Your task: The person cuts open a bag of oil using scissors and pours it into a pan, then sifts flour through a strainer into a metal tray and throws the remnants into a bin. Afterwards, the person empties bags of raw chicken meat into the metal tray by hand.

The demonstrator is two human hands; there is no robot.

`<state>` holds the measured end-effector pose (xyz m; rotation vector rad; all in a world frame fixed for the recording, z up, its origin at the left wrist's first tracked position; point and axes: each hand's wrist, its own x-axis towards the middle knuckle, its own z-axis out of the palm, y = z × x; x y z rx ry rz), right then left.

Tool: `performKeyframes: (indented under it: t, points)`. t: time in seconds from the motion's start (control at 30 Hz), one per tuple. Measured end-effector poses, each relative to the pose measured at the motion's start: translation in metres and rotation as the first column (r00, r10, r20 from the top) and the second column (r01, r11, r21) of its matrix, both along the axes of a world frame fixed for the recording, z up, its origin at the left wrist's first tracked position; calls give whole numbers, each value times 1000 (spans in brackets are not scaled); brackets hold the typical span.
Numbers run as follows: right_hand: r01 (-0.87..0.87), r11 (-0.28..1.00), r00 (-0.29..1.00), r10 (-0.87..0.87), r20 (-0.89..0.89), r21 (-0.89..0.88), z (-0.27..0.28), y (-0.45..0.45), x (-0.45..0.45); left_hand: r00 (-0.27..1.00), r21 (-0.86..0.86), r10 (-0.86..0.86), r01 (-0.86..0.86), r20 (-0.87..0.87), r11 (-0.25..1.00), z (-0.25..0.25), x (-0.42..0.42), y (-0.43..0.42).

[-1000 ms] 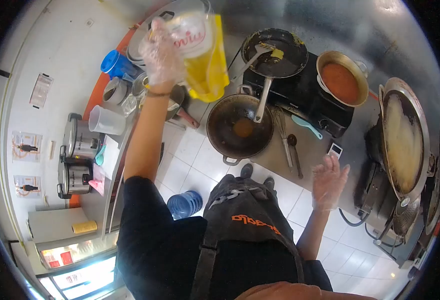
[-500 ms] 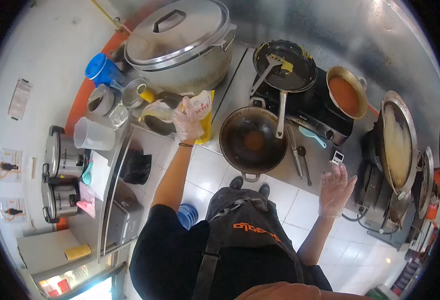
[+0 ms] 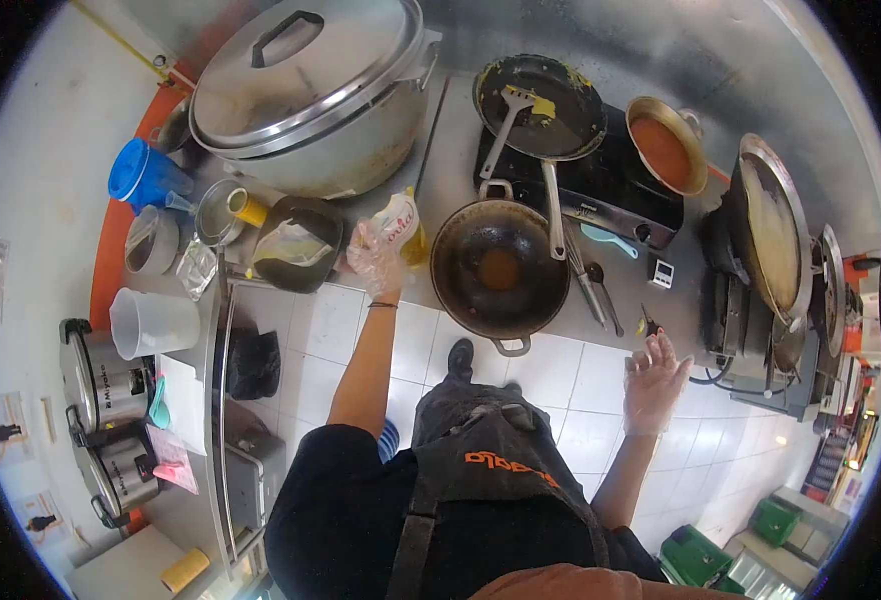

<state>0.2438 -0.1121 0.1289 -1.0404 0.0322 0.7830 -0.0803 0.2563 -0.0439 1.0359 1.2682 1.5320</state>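
Note:
My left hand [image 3: 376,262], in a clear plastic glove, is closed on a yellow and white pouch [image 3: 401,225] with red lettering. The pouch is between a dark pan [image 3: 301,240] and a wok [image 3: 501,268] with a little brown liquid at its bottom. My right hand [image 3: 656,385], also gloved, is raised at the counter's front edge with fingers apart and nothing in it. Near it lie a small white timer [image 3: 661,272], a whisk [image 3: 588,285] and a dark spoon [image 3: 606,298].
A frying pan [image 3: 561,125] with a spatula [image 3: 506,130] sits on a black stove [image 3: 621,205]. Beside it is a pot of orange sauce [image 3: 664,150]. A large lidded pot [image 3: 331,140] stands at the back left, a big wok [image 3: 771,235] at the right.
My left hand has come down from the upper left with the pouch, which is now low beside the wok. The camera view has shifted. My right hand stays raised and empty.

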Motion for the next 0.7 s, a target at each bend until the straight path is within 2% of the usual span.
performKeyframes:
  t: [0.03, 0.07, 0.13, 0.17, 0.23, 0.27, 0.33, 0.43, 0.5, 0.53, 0.6, 0.67, 0.7]
  points:
    - [4, 1000, 1000, -4, 0, -9, -2, -5, -1, 996, -59, -46, 50, 81, 997, 14, -1, -8]
    - [7, 1000, 1000, -7, 0, -15, -4, -10, -2, 998, -75, -54, 57, 35, 996, 30, -1, -13]
    - [2, 1000, 1000, -1, 14, -24, -14, -22, -3, 997, 26, -75, 74, 33, 997, 29, -4, -20]
    - [5, 1000, 999, -4, 32, -29, -22, -31, -1, 991, 141, -102, 90, 82, 986, 14, -7, -19]
    - [52, 998, 996, -49, 75, -44, -20, -54, -5, 967, 208, -146, 102, 210, 973, 39, 9, -31]
    - [84, 995, 992, -78, 96, -57, -15, -62, -13, 949, 154, -142, 101, 283, 983, 72, 17, -48]
    - [128, 990, 983, -120, 139, -54, -25, -99, -15, 962, 58, -97, 84, 257, 995, 54, 3, -46]
    - [316, 936, 944, -294, 147, -157, -45, -170, -28, 994, 171, -52, 36, 92, 985, 63, 0, -57]
    - [404, 867, 913, -362, 189, -293, -71, -233, -43, 996, 213, 58, -44, -62, 976, 65, -7, -65]
    - [454, 823, 891, -409, 197, -342, -81, -266, -56, 985, 245, 111, -76, -133, 966, 68, -7, -75]
    - [529, 735, 847, -484, 219, -423, -99, -334, -95, 901, 421, 202, -24, -384, 907, 80, -9, -111]
    - [581, 668, 800, -572, 179, -465, -113, -396, -136, 930, 537, 158, 48, -331, 843, 123, 20, -168]
    - [632, 606, 743, -650, 159, -483, -120, -430, -165, 985, 553, 21, 79, -172, 829, 151, 47, -207]
